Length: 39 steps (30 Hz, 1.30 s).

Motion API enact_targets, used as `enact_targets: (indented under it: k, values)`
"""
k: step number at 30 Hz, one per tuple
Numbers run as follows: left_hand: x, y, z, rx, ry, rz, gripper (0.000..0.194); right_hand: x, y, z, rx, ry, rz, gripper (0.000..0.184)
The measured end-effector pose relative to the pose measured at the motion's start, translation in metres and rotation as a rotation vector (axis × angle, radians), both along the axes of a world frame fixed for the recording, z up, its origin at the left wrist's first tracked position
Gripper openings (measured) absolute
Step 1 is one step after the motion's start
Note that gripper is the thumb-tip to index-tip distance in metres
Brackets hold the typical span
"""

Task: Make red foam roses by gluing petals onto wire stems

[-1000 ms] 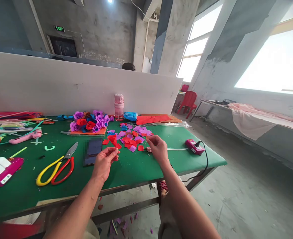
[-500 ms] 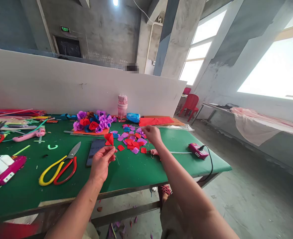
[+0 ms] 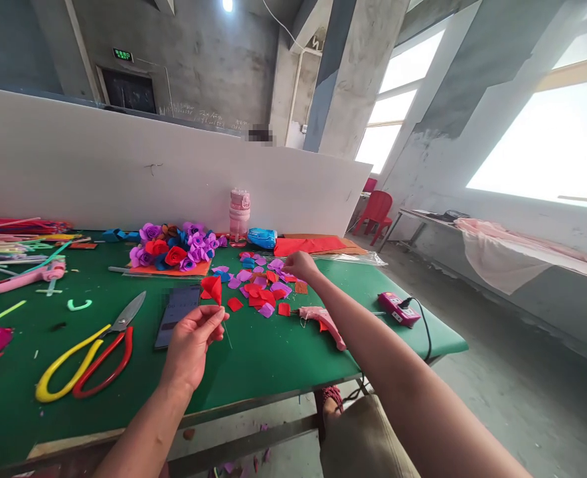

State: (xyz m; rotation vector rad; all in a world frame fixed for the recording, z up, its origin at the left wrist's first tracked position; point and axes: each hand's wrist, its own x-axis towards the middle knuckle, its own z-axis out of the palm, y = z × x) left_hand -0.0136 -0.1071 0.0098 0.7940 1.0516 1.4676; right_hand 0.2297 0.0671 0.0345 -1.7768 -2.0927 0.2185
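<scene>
My left hand [image 3: 194, 342] pinches a small red paper flower [image 3: 212, 289] by its thin stem, whose end sticks out below the fingers. The flower's petals are folded into a cone shape above my thumb. Over the far side of the loose paper petals [image 3: 259, 292], which are red, purple and blue, my right hand [image 3: 302, 267] hovers or touches with its fingers closed together; what lies between them is hidden. Below my right wrist a pink glue gun [image 3: 318, 315] lies on the green table, partly next to my forearm.
Scissors [image 3: 94, 355] with yellow and red handles and a phone [image 3: 178, 315] lie left of my left hand. Finished paper roses [image 3: 176, 252] are bunched at the back, beside a pink bottle [image 3: 239, 216]. A magenta power strip [image 3: 398, 309] sits at the right.
The view has shifted slightly, so things at the left sit further left. More of the glue gun shows beside my right forearm. Both hands keep nearly the same places.
</scene>
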Motion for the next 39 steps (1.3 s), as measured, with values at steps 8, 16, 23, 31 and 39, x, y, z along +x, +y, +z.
enact_targets:
  k: [8, 16, 23, 31, 39]
  values:
    - [0.008, 0.003, -0.002, -0.036, 0.032, -0.026, 0.029, -0.024, 0.019, -0.023, -0.051, -0.096, 0.185, 0.021]
    - [0.005, 0.001, 0.000, -0.060, 0.048, -0.040, 0.028, 0.037, 0.027, -0.017, -0.154, -0.200, 0.100, 0.022]
    - [0.010, 0.001, -0.001, -0.064, 0.052, -0.033, 0.029, 0.039, 0.023, -0.030, -0.172, -0.031, 0.044, 0.005]
    - [0.008, 0.002, -0.001, -0.054, 0.034, -0.037, 0.030, 0.058, 0.010, 0.001, -0.341, 0.488, 0.134, 0.011]
    - [0.010, 0.006, -0.003, -0.024, -0.049, -0.087, 0.028, 0.030, -0.049, 0.018, -0.514, 0.995, 0.361, 0.025]
